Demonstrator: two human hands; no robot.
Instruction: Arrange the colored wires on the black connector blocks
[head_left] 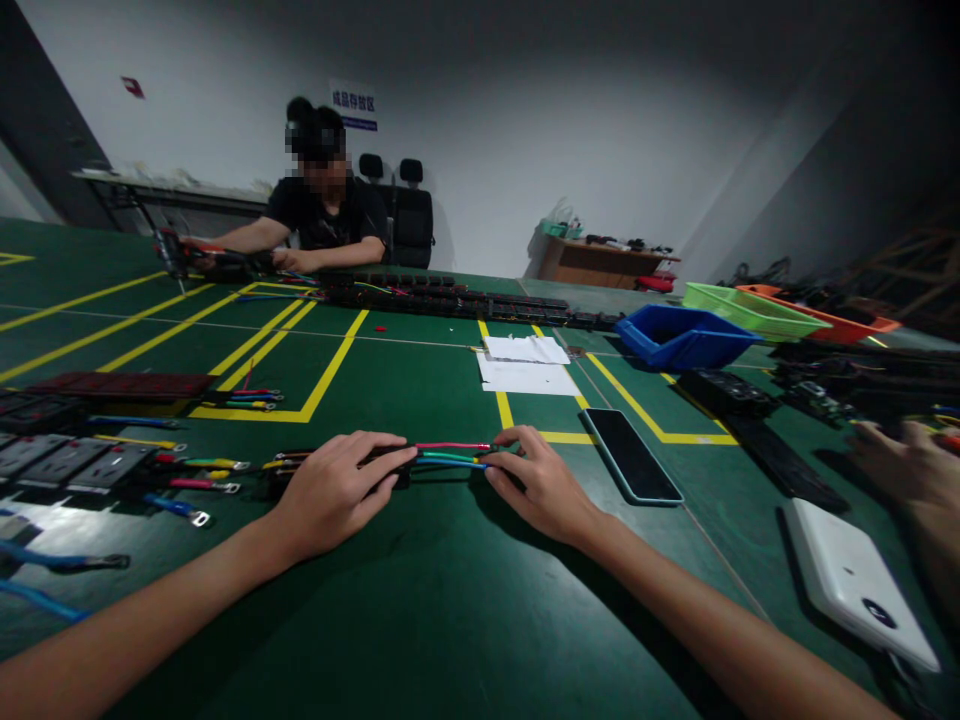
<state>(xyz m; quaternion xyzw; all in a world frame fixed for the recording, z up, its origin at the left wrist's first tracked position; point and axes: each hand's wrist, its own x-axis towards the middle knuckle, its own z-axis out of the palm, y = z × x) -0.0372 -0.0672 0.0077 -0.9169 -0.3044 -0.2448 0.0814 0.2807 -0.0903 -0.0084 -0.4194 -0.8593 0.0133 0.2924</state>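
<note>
In the head view, my left hand is closed over the end of a dark strip, its fingers at the base of several wires. Red, green and blue wires run from there to the right. My right hand pinches the far ends of these wires between thumb and fingers. Left of my hands lie grey socket modules with coloured wires ending in ring terminals. A phone lies just right of my right hand.
A person across the table holds a power tool. Another person's hand is at the right edge. White papers, a blue bin, a green bin, dark strips and a white device lie around the table.
</note>
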